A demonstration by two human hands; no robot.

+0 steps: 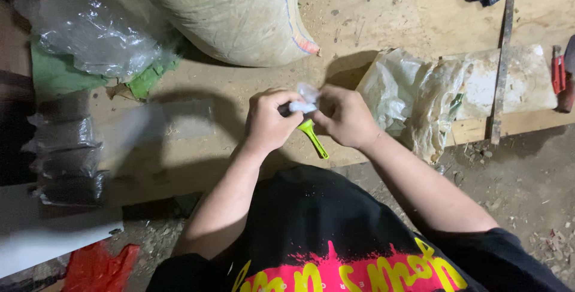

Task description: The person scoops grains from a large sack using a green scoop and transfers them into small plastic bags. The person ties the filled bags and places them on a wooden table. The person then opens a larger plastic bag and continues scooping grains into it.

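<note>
A small clear plastic bag is pinched at its mouth between the clenched left hand and right hand above the wooden floor, a green scoop tucked beneath; steady twisting seems called for next.

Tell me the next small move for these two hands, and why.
Probably pinch the small clear plastic bag tighter at its neck. Both the left hand and right hand meet at its crumpled top, with the bright green plastic scoop handle poking out below them. The bag's contents are hidden, so I cannot judge its fill.
</note>
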